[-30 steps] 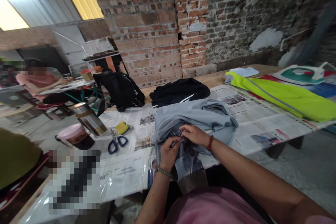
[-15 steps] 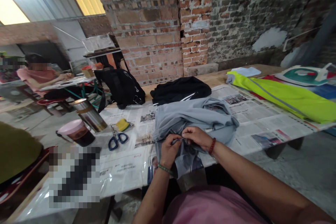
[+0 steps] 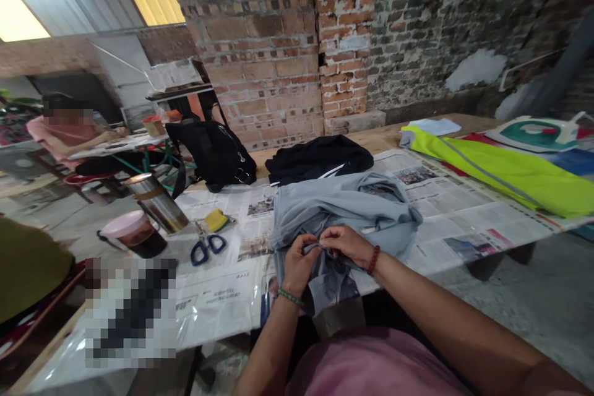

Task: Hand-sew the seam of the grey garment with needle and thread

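Grey garment [image 3: 325, 198] — pinched in both hands [image 3: 349, 245] — lies on newspaper [image 3: 445, 210].

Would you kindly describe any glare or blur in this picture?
Head view: glare whitens the far panels and streaks the glossy newspaper; head view: a pixelated patch hides detail at near left; head view: fine detail of grey fabric between left hand and right hand is unclear.
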{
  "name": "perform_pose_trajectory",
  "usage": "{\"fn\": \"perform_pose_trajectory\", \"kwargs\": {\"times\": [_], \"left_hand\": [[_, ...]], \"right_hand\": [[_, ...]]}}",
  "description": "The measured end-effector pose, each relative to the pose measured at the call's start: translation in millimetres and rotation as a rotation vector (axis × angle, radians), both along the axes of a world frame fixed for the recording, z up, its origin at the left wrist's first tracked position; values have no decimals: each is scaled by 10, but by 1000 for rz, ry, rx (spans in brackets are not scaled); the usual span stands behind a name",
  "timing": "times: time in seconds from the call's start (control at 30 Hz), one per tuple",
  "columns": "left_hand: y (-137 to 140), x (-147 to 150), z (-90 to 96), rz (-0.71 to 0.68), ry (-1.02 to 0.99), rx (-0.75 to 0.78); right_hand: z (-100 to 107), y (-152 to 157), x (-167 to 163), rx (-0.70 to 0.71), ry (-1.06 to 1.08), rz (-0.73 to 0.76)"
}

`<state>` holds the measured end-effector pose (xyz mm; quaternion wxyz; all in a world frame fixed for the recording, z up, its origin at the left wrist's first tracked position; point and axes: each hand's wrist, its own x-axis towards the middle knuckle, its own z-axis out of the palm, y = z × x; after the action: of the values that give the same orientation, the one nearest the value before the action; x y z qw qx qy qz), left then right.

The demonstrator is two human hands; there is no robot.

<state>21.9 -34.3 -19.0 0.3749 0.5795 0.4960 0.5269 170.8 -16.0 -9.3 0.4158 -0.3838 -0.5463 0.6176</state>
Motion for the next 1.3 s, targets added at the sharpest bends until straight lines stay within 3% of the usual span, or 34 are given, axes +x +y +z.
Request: {"fn": "perform_pose_trajectory", "kwargs": {"times": [0.13, 0.33, 0.97, 1.3], "left_hand": [[21, -1, -21, -11, -13, -42], [36, 20, 1, -166, -143, -275], [32, 1, 39, -203, -113, -299], [9, -17, 58, -151, -293, -407]], "right_hand": [[-102, 58, -17, -96, 156, -49], [-243, 126, 48, -192, 330, -176], [-292, 138, 74, -245, 507, -351], [-214, 80, 137, -274, 516, -270]]}}
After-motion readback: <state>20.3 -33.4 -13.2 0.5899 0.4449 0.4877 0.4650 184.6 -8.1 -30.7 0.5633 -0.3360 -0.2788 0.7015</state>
